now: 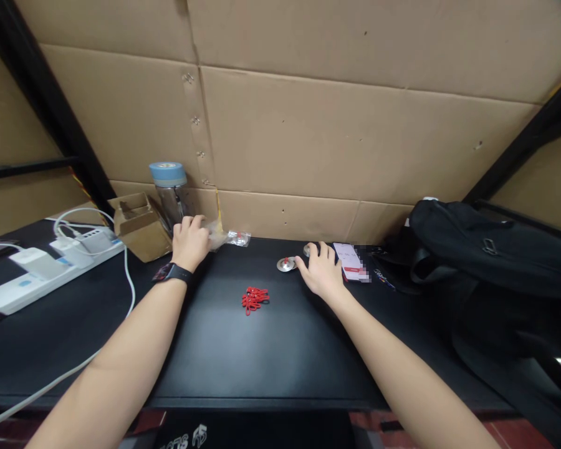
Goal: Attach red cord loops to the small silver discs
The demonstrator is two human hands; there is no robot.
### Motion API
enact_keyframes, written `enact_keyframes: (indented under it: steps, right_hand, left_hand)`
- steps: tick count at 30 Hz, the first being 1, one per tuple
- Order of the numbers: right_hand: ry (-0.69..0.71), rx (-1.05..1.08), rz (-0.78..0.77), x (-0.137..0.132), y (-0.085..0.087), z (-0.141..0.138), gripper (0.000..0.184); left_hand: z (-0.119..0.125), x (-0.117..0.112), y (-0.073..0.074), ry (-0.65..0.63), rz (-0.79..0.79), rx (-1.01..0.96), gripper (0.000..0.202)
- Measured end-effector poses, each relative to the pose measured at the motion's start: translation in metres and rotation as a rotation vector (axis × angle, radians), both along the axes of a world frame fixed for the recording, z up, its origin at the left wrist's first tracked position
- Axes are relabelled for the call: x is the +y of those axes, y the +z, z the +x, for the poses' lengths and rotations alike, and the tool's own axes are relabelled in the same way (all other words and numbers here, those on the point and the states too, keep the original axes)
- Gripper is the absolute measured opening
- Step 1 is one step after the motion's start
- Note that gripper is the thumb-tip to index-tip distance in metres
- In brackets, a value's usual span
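Observation:
My left hand (pixel 191 243), with a dark watch on its wrist, is at the back left of the black table. Its fingers curl down on a crumpled clear plastic bag (pixel 218 236), their tips hidden. Just right of that lies a small clear packet (pixel 238 238) with a shiny metal piece and a bit of red inside. My right hand (pixel 322 269) spreads its fingers over a small metal finger cymbal (pixel 307 250), partly covered. Beside the thumb sits another finger cymbal (pixel 287 264) with red at its centre. Nearer to me is a pile of red elastic loops (pixel 255 300).
A phone (pixel 350 262) lies right of my right hand, before a black backpack (pixel 486 249). At left are an open cardboard box (pixel 143 227), a blue-lidded bottle (pixel 169 187) and a white power strip (pixel 47 277) with cables. Cardboard panels (pixel 308 137) wall the back.

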State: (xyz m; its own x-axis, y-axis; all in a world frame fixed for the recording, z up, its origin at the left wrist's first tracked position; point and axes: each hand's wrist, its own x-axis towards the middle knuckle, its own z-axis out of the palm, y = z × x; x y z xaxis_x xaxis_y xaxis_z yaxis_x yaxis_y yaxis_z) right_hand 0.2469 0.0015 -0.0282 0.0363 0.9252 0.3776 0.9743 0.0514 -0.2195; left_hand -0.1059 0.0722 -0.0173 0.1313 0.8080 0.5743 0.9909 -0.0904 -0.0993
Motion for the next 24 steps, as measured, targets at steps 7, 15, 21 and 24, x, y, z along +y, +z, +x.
enact_keyframes:
  steps: [7, 15, 21, 24]
  right_hand:
    - [0.111, -0.071, 0.109, 0.0, -0.003, -0.002, 0.047]
    - [0.459, -0.055, 0.018, -0.002, -0.003, -0.008, 0.044]
    - [0.525, -0.033, -0.064, 0.008, -0.011, -0.007, 0.045]
    - [0.502, -0.032, -0.051, 0.009, -0.009, -0.008, 0.042]
  left_hand:
    - [0.007, -0.001, -0.013, 0.041, 0.06, 0.022, 0.029]
    - [0.018, -0.003, -0.01, 0.036, 0.041, 0.01, 0.029]
    - [0.039, -0.019, 0.008, -0.099, 0.01, -0.036, 0.025]
    - [0.059, -0.027, 0.016, -0.241, -0.013, -0.069, 0.024]
